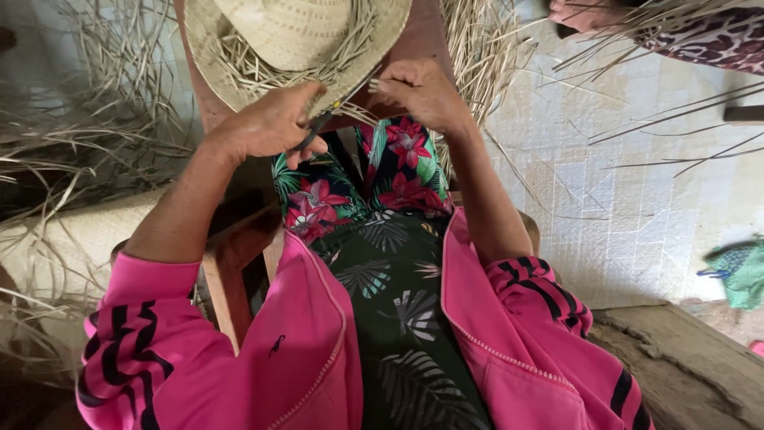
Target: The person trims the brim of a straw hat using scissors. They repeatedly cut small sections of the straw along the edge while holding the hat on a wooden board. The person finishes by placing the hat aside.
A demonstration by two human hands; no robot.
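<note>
Setting: a pale tiled floor (629,215), worn and streaked, with heaps of dry straw strands (72,151) at the left and behind the work. A wooden stool (231,271), reddish-brown with a square leg, stands before the seated person, whose lap is covered by a dark floral dress (374,239) and whose arms wear a bright pink jacket (239,358) with black stripes. At the upper right, another person's patterned sleeve (716,40) and loose strands enter the view; a green cloth (740,271) lies at the right edge.

Object: a woven straw hat (294,40), cream-coloured, of fine plaited texture, with a domed crown and a broad round brim. It rests on the wooden surface at the top centre, its crown towards the top of the view and its brim edge turned towards the person. The unfinished brim edge bristles with loose, thin straw ends that stick out in a ragged fringe.

Hands: the left hand (267,127) is closed around dark scissors (318,127), whose long axis runs diagonally up and right, the tip meeting the brim edge. The right hand (422,91) pinches the brim just beside that tip, fingers bent onto the fringe. The two hands lie close together but apart.
</note>
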